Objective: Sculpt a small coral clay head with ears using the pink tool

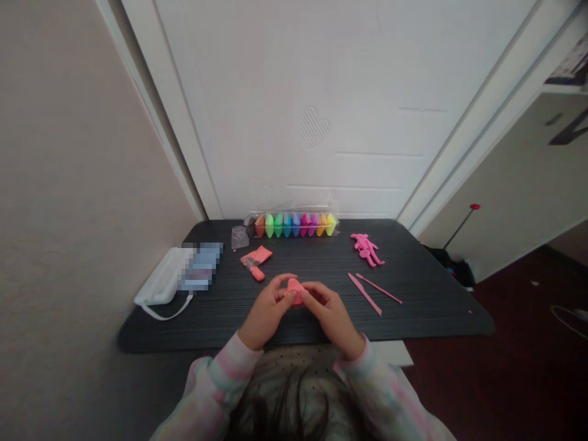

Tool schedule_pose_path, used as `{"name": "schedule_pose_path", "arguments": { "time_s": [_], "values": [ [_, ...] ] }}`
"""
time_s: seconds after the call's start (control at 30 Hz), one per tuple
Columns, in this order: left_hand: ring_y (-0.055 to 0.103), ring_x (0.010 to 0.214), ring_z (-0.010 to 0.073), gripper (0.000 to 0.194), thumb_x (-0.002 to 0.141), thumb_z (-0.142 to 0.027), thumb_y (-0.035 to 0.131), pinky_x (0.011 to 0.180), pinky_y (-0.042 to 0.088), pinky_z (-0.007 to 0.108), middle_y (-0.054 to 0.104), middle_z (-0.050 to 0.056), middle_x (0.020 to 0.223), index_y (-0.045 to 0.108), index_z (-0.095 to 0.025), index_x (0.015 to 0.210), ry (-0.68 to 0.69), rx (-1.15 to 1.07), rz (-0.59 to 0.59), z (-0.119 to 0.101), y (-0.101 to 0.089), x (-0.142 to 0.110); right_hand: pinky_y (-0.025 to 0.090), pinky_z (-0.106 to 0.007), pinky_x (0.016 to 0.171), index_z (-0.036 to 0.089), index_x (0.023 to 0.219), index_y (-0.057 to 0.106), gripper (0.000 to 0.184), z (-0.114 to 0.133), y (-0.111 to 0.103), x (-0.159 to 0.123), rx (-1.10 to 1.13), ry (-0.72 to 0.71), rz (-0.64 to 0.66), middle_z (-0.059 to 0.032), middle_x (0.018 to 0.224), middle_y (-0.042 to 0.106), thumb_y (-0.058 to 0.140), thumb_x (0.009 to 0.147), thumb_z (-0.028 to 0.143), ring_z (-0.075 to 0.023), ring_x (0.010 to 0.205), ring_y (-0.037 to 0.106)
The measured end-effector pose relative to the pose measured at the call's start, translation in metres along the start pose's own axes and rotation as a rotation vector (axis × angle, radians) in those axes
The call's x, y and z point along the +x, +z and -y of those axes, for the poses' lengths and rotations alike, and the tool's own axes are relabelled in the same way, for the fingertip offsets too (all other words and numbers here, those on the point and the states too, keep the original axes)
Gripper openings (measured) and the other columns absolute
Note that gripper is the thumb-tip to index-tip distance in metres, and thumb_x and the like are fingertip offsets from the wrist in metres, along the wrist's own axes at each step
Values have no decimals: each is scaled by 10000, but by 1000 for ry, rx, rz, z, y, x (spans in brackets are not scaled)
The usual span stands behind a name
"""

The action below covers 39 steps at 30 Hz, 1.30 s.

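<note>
Between both hands, above the front part of the dark table, is a piece of coral-coloured modelling clay. My left hand pinches its left side, thumb in front. From the right, my right hand grips the other side with thumb and fingers. An opened wrapper with coral clay lies beyond my left hand, a small lump of the same colour at its near end. To the right of my right hand lie a pink clay knife and a thin pink stick tool.
Along the back edge sits a clear pack of coloured clay, with a small clear plastic cup beside it. A pink figure lies back right. At left are a white device with a cable and a pixelated item. A white door stands behind.
</note>
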State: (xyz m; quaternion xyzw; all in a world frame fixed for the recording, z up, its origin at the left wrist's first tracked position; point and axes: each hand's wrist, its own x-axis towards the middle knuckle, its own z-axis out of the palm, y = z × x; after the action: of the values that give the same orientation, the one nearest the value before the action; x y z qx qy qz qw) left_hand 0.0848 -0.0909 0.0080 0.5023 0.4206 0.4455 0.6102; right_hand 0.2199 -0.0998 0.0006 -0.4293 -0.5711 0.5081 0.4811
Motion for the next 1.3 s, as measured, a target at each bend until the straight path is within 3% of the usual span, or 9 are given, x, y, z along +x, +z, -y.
{"name": "schedule_pose_path", "arguments": {
  "time_s": [0.1, 0.23, 0.43, 0.57, 0.77, 1.0, 1.3],
  "values": [
    [583, 632, 129, 384, 716, -221, 543, 647, 420, 254, 623, -9, 617, 400, -137, 1062, -27, 59, 38, 5, -3, 0, 434, -266, 671, 172, 798, 606, 180, -8, -2, 0, -3, 1, 47, -13, 758, 566, 510, 750, 316, -132, 701, 543],
    [543, 555, 100, 285, 713, -239, 548, 561, 393, 220, 597, -11, 588, 463, -121, 958, -51, 22, -3, 15, -1, 1, 407, -265, 679, 169, 770, 574, 146, -18, -4, 2, 75, 29, 27, 4, 707, 562, 525, 744, 304, -120, 672, 526],
    [564, 713, 117, 276, 626, -200, 636, 661, 416, 234, 626, 30, 773, 546, -125, 876, -54, -148, -50, 22, 4, 0, 395, -235, 612, 178, 707, 498, 159, -23, -1, 2, 226, 64, 26, 32, 649, 538, 557, 716, 326, -98, 612, 507],
    [549, 607, 104, 225, 618, -195, 639, 611, 418, 235, 614, 7, 674, 569, -120, 818, -44, -146, -47, 24, 2, -1, 393, -226, 583, 185, 665, 459, 186, -21, 2, 1, 259, 64, 39, 43, 600, 538, 559, 715, 333, -93, 579, 510],
    [507, 532, 83, 103, 642, -205, 615, 547, 385, 207, 583, -18, 582, 579, -115, 679, -20, -37, -4, 23, 0, -3, 410, -244, 603, 192, 819, 493, 180, -23, 2, 1, 239, 66, 90, 31, 675, 573, 558, 718, 327, -100, 598, 528],
    [495, 526, 68, 80, 641, -183, 614, 556, 373, 198, 575, -40, 558, 572, -121, 667, -20, -29, -27, 22, 1, -4, 307, -196, 459, 176, 724, 502, 168, -24, 0, -4, 43, 9, -27, 59, 548, 460, 492, 765, 339, -65, 479, 396],
    [505, 510, 67, 100, 641, -204, 623, 548, 377, 202, 589, -26, 582, 583, -127, 689, -29, -103, -74, 25, 0, -3, 336, -199, 482, 182, 777, 529, 169, -26, -1, -1, 171, -9, -214, 27, 626, 543, 492, 762, 347, -70, 509, 416]
  ]
}}
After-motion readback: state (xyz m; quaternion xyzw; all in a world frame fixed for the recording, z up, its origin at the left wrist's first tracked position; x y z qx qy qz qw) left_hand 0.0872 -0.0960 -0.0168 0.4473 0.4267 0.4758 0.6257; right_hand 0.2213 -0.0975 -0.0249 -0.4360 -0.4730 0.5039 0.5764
